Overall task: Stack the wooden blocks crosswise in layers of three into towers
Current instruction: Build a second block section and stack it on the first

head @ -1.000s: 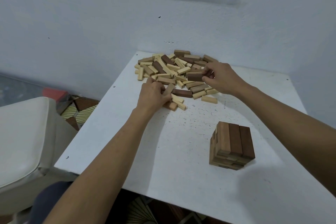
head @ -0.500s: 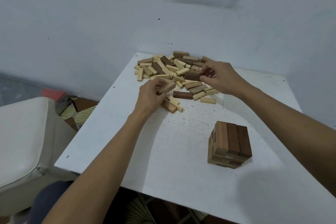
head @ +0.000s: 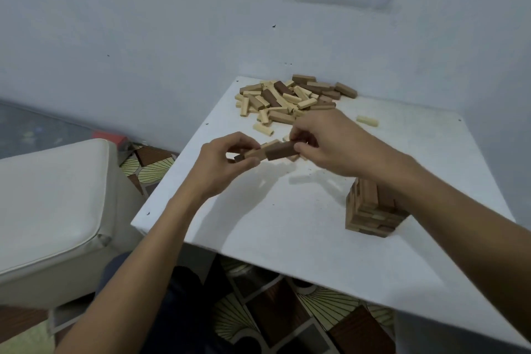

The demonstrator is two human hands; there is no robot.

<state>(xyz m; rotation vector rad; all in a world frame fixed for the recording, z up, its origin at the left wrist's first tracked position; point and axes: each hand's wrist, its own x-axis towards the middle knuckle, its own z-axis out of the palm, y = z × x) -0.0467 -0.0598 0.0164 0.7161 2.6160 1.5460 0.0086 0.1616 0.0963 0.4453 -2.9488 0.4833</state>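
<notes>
A pile of loose wooden blocks [head: 290, 99], pale and dark brown, lies at the far side of the white table [head: 287, 224]. Both hands are raised above the table's middle and hold a small bundle of brown blocks [head: 273, 151] between them. My left hand [head: 227, 164] grips the bundle's left end. My right hand [head: 330, 142] pinches its right end. A short tower of crosswise layers [head: 370, 210] stands at the right, partly hidden behind my right forearm.
One pale block [head: 367, 120] lies alone right of the pile, another [head: 263, 129] in front of it. A white cushioned seat [head: 48, 204] stands left of the table. The wall runs behind the table's far edge. Patterned floor shows below.
Both hands have lifted away from the pile toward me and come together, each carrying blocks that now form one bundle. The view has shifted, so the pile sits farther away.
</notes>
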